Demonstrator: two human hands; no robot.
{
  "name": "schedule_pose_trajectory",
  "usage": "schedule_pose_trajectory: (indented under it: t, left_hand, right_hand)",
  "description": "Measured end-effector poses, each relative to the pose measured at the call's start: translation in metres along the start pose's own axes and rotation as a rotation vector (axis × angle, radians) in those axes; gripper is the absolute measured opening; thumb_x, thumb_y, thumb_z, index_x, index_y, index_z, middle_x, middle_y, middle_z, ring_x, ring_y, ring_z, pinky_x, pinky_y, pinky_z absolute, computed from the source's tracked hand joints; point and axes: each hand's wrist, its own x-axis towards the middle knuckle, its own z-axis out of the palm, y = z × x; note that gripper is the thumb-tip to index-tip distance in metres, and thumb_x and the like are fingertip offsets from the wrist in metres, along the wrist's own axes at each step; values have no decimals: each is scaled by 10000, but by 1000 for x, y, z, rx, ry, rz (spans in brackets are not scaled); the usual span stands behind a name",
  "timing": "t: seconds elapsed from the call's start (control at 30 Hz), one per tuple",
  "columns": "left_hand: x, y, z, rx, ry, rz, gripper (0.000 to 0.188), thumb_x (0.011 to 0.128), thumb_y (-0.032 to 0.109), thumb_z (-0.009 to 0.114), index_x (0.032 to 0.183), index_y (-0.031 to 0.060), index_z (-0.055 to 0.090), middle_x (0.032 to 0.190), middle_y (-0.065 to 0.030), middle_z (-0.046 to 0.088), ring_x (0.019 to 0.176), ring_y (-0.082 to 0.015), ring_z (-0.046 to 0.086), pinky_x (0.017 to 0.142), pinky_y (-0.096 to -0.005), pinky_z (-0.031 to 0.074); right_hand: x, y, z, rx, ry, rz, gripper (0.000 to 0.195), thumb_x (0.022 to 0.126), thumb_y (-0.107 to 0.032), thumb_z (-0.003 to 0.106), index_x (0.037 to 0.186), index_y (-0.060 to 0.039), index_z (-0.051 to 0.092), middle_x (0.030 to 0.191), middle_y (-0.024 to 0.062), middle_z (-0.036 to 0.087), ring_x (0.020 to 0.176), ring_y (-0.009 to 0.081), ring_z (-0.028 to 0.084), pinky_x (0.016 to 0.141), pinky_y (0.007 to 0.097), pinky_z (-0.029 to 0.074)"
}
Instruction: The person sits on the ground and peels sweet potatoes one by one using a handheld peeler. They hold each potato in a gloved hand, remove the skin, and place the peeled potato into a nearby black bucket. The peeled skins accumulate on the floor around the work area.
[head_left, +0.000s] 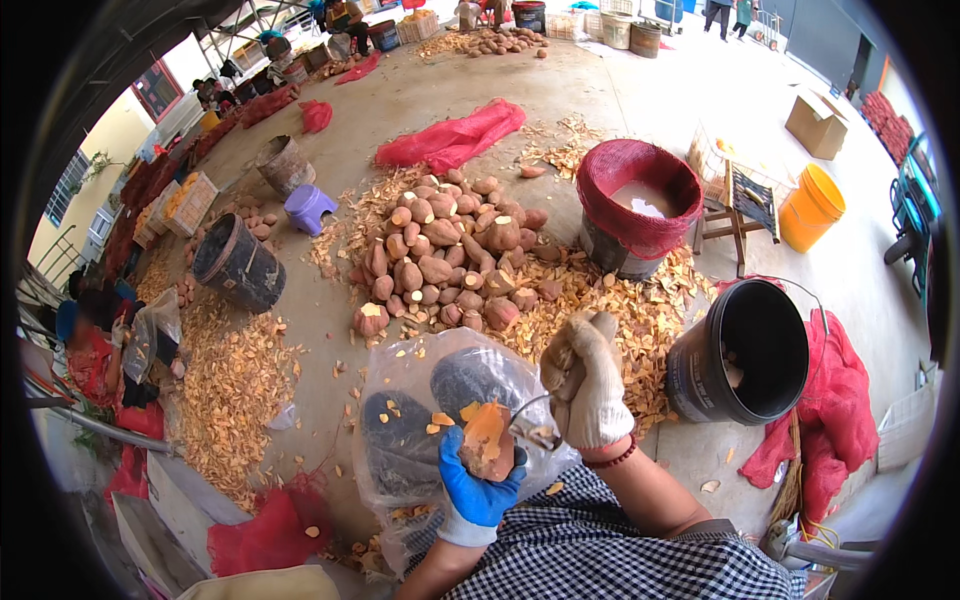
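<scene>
My left hand, in a blue-coated glove, holds a partly peeled sweet potato over my lap. Orange flesh shows on its upper side, with reddish skin lower down. My right hand, in a white knit glove, is closed around the handle of a metal peeler, whose curved head is just right of the sweet potato. Clear plastic sheeting with bits of peel on it covers my legs and dark shoes. In front lies a heap of sweet potatoes, several with cut ends, beside scattered peelings.
A black bucket with pieces inside stands at my right, before red mesh sacks. Beyond the heap stands a bucket lined with red mesh. A dark bucket and purple stool are at left. A person sits far left.
</scene>
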Motion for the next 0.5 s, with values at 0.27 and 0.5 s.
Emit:
schedule_pose_trajectory:
  t: [0.27, 0.5]
  left_hand:
    - [-15, 2, 12, -266, -94, -197, 571, 865, 534, 508, 1222, 89, 533, 1083, -97, 645, 863, -236, 662, 652, -376, 576]
    - [-8, 1, 7, -82, 23, -163, 538, 846, 529, 538, 1182, 109, 550, 1026, -92, 658, 785, -250, 665, 617, -380, 575]
  right_hand:
    - [56, 21, -25, -239, 172, -302, 115, 899, -134, 522, 854, -43, 470, 600, 5, 468, 426, 92, 394, 384, 218, 332]
    - [10, 0, 17, -59, -19, 59, 159, 911, -199, 520, 834, -125, 403, 653, 11, 427, 492, 103, 394, 417, 233, 327]
